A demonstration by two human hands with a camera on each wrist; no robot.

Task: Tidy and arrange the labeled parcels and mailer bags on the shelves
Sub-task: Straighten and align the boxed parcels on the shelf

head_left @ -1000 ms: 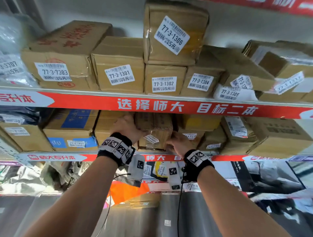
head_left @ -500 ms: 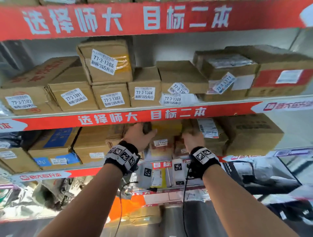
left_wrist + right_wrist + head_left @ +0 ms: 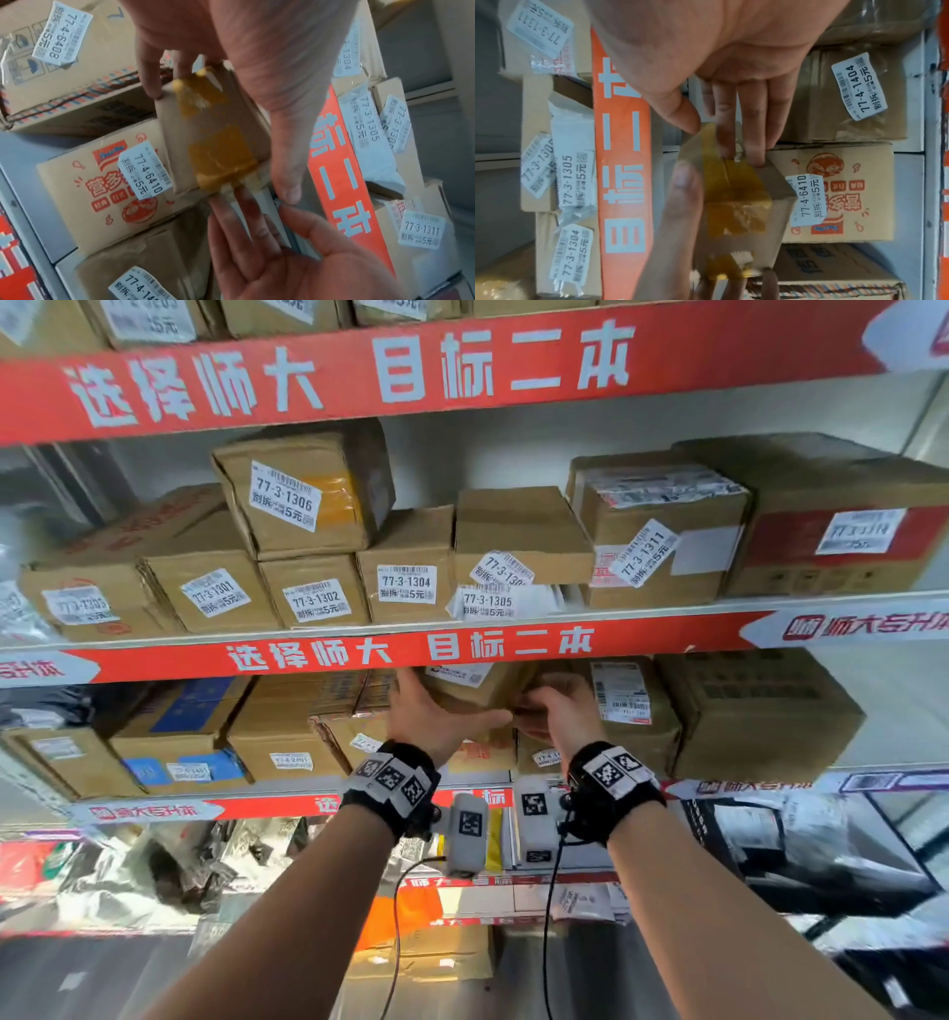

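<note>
Both hands hold a small brown box (image 3: 464,690) sealed with yellow tape (image 3: 218,154), raised just under the red shelf strip (image 3: 411,652) of the lower parcel shelf. My left hand (image 3: 452,708) grips its left end, thumb under it and fingers behind. My right hand (image 3: 544,708) holds the right end between its thumb (image 3: 680,115) and its fingers (image 3: 746,138). In the right wrist view the box (image 3: 741,205) hangs in front of a printed carton labelled 77-4-6410 (image 3: 839,194). The box's own label is hidden apart from a white corner on top.
Cartons labelled 77-3-1301 to 77-3-1311 fill the shelf above (image 3: 405,585), with 77-3-1306 (image 3: 292,500) stacked on top. More cartons (image 3: 287,742) and a large plain box (image 3: 760,711) crowd the lower shelf. Mailer bags (image 3: 154,865) lie on the shelves below.
Both hands have shifted right along the lower shelf and now hold the small taped box lifted off the stack. The head view has tilted upward, showing another shelf strip.
</note>
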